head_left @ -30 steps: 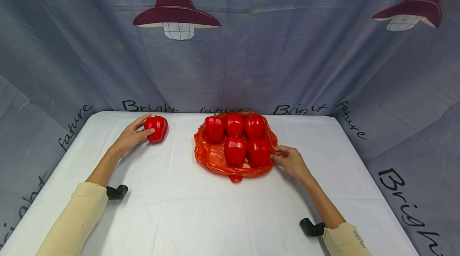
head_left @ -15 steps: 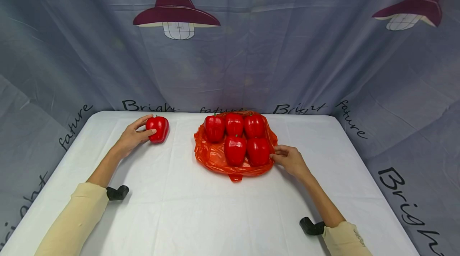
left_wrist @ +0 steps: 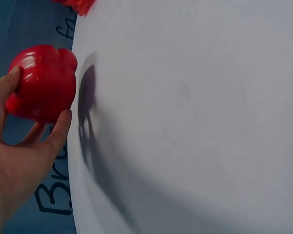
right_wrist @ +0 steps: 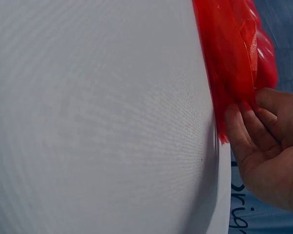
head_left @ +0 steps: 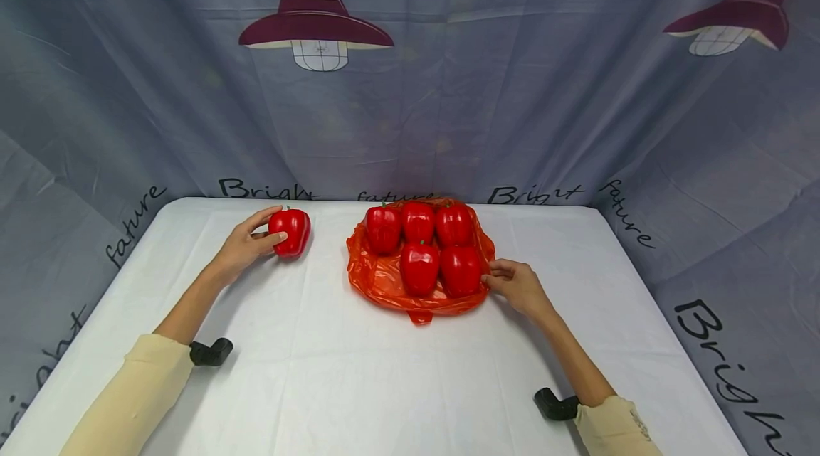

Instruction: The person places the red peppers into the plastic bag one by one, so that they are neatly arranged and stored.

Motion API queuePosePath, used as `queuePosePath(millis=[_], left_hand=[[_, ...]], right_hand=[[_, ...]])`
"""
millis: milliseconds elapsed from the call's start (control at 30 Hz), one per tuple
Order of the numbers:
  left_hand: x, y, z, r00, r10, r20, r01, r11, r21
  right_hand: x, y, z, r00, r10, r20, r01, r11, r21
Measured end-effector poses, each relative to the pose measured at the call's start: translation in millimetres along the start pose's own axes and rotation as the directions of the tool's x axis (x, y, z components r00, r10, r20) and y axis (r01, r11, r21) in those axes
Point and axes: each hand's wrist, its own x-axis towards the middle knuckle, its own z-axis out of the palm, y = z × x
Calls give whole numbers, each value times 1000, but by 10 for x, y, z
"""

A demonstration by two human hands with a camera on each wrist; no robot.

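Note:
My left hand [head_left: 246, 246] holds a shiny red bell pepper [head_left: 295, 232] between thumb and fingers, left of the bag. In the left wrist view the same bell pepper [left_wrist: 46, 85] is raised off the cloth, its shadow falling apart from it. A red plastic bag [head_left: 381, 278] lies spread wide at the back middle of the table, with several red bell peppers [head_left: 419, 269] sitting in two rows on it. At the bag's right edge, my right hand [head_left: 517, 289] pinches the plastic. The right wrist view shows its thumb and fingers on the bag's rim [right_wrist: 234, 73].
A white cloth covers the table [head_left: 384, 385]. Behind and beside it hangs a grey-blue curtain [head_left: 448, 107] printed with lamps and lettering. A black wrist mount [head_left: 211, 353] sticks out from the left wrist, another mount [head_left: 556, 405] from the right.
My left hand has carried the bell pepper a little to the right, toward the bag. The right hand and the bag have stayed in place.

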Motion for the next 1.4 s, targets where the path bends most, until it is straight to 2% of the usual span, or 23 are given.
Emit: queuePosePath(millis=[600,967,1400], left_hand=[[-135,197,331,1000,0,11,0,1000,-13],[-198,317,563,1000,8,27,-7,999,-36],[-237,411,863,995,25,94,-19,997,-72]], right_hand=[[13,10,2,1000,-11,4,11,999,31],[49,58,10,1000,0,-6,0,1000,-2],[32,62,-5,1000,-14,0,14,1000,-3]])
